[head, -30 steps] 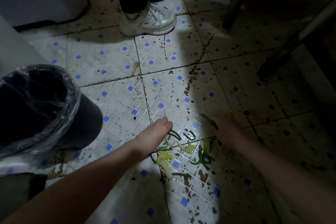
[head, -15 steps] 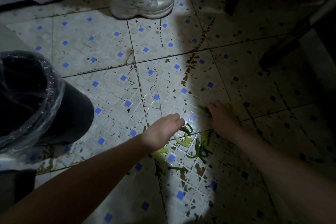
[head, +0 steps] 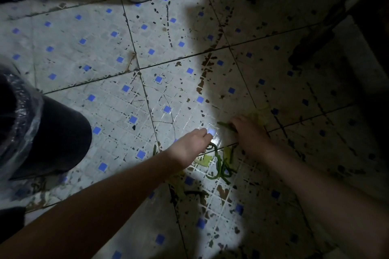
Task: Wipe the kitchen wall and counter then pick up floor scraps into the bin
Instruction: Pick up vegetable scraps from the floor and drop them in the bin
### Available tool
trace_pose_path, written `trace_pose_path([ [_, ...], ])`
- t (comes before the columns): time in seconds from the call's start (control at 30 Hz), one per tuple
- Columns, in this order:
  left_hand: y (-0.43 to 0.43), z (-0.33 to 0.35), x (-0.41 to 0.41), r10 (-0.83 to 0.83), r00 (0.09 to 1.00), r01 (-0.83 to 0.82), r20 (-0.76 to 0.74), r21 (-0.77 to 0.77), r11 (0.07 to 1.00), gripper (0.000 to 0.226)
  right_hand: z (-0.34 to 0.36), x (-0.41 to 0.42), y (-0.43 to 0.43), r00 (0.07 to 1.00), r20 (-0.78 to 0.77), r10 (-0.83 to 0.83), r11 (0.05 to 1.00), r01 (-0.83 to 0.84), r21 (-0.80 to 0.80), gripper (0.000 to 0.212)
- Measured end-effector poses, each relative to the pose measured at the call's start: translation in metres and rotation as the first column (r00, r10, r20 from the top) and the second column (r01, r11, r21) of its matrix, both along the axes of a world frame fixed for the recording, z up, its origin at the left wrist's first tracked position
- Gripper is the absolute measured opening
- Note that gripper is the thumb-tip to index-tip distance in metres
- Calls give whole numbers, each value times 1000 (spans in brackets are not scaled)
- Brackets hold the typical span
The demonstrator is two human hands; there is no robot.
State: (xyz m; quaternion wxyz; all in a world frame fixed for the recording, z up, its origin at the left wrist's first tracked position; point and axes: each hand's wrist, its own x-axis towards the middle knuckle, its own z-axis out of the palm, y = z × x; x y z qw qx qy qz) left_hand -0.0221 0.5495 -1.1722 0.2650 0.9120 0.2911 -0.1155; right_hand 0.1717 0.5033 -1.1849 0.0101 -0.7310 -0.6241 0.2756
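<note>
Reaching over green scraps (head: pixel 219 164) on the floor (head: pixel 117 111), left hand (head: pixel 190 146) loosely spread, holding nothing; grip of right hand (head: pixel 249 135) lost in shadow.

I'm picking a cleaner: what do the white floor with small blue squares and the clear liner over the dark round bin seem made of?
White floor with small blue squares: likely glazed ceramic tile, glossy; it mirrors the light, with grout lines and hairline cracks. Clear liner: thin plastic film, crinkled and shiny. Dark round bin: matte, probably plastic; too dim to confirm.
</note>
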Motion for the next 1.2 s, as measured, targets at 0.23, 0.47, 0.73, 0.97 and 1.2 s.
trace_pose_path([
  [0.23, -1, 6, 4, -67, 993, 72, -98, 49, 996, 32, 0, 9, -3, 999, 27, 37, 997, -35, -76, 48],
  [0.47, 9, 11, -21, -33, 998, 39, -45, 159, 987, 37, 8, 15, -12, 999, 49, -10, 993, 16, -121, 42],
  [0.73, 31, 41, -55, 51, 995, -21, -84, 328, 944, 28, 43, -17, 19, 999, -50, -19, 992, 25, 123, 27],
  [0.97, 47, 87, -109, 297, 945, -171, -135, 570, 804, 40, 83, -73, 61, 975, 66, 213, 924, -223, 309, 31],
  [1.2, 62, 144, -180, 536, 843, -347, -41, 720, 601, 28, 131, -136, 100, 955, 14, 295, 857, -271, 439, 33],
])
